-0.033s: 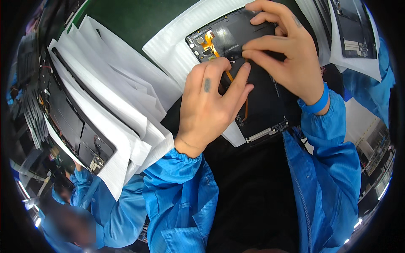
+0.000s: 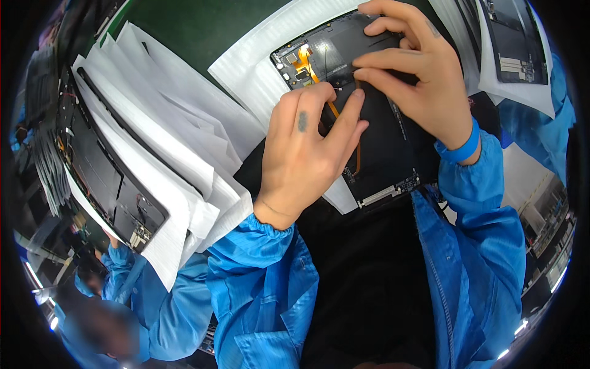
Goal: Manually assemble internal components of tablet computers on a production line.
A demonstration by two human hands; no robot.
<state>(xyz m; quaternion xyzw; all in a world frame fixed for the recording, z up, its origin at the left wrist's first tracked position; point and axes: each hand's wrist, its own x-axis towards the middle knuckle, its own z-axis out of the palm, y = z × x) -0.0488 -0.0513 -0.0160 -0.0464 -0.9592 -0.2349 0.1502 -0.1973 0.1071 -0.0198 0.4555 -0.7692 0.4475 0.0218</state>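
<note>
A green work surface (image 2: 181,27) spreads across the top of the view. Over its left side leans a thick stack of white sheets (image 2: 166,114), with dark tablet shells tucked among them. Another white sheet (image 2: 243,71) lies under the upper left part of a black tablet housing (image 2: 384,138), which sits tilted in front of the person, beneath both hands. The left hand (image 2: 307,141) is over the housing's left side, its fingers bent and partly spread, a gap between them; whether it grips anything I cannot tell. The right hand (image 2: 421,86) comes in from the other side — thumb and forefinger nearly meeting above the housing, the other fingers curled higher up — and whether something is pinched there cannot be made out. A blue band (image 2: 462,149) circles the right wrist. An orange flex cable (image 2: 316,77) runs from the housing's upper left corner down toward the left hand's fingers, and a pale metallic strip (image 2: 376,197) lines the lower edge
</note>
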